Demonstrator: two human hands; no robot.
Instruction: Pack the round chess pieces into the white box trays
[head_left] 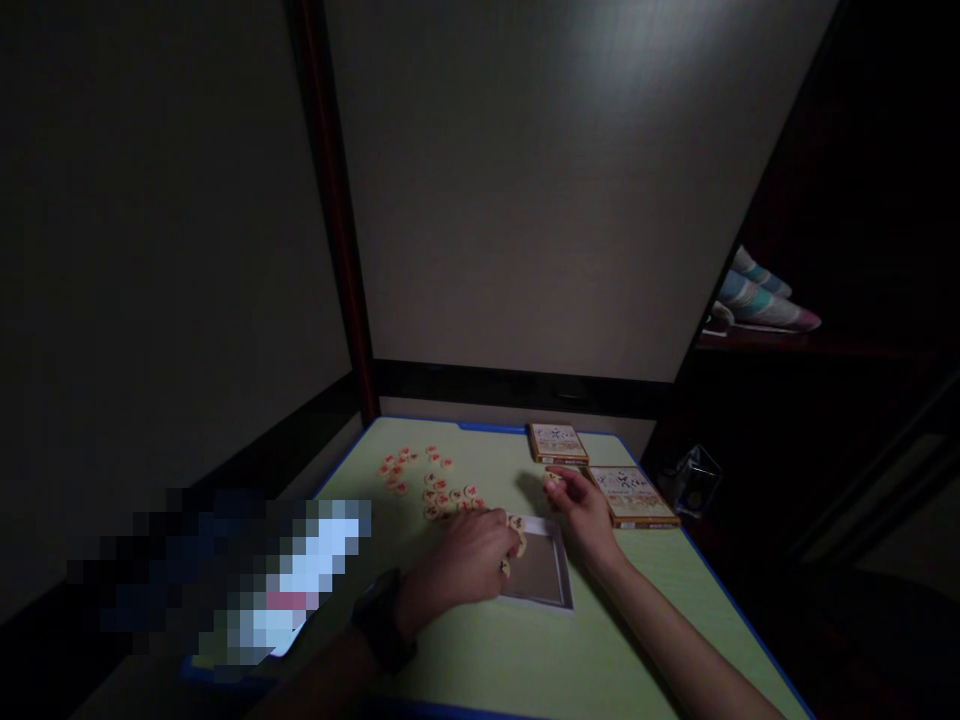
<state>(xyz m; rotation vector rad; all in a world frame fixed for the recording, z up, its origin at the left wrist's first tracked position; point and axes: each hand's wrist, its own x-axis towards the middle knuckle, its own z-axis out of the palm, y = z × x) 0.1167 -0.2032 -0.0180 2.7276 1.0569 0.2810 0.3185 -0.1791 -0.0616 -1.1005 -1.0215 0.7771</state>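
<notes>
My left hand [472, 552], with a black watch on the wrist, reaches over the left side of a shallow box tray [566, 580]. Its fingers are curled down around round Chinese chess pieces; one piece [504, 568] shows at the thumb, and others [517, 522] show by the fingertips. The fingers partly hide which pieces are gripped. To the right of the tray, my right hand [581, 508] pinches a single Chinese chess piece [553, 480] between thumb and fingers, raised off the table. Left of the tray lies a loose group of pieces [433, 493] with red and dark characters.
More red-marked pieces [401, 460] lie scattered at the table's far left. Two printed flat boxes [556, 442] [630, 495] rest along the right side. A bright, pixelated area covers the left edge. The green table [480, 660] has a blue rim and meets a wall behind.
</notes>
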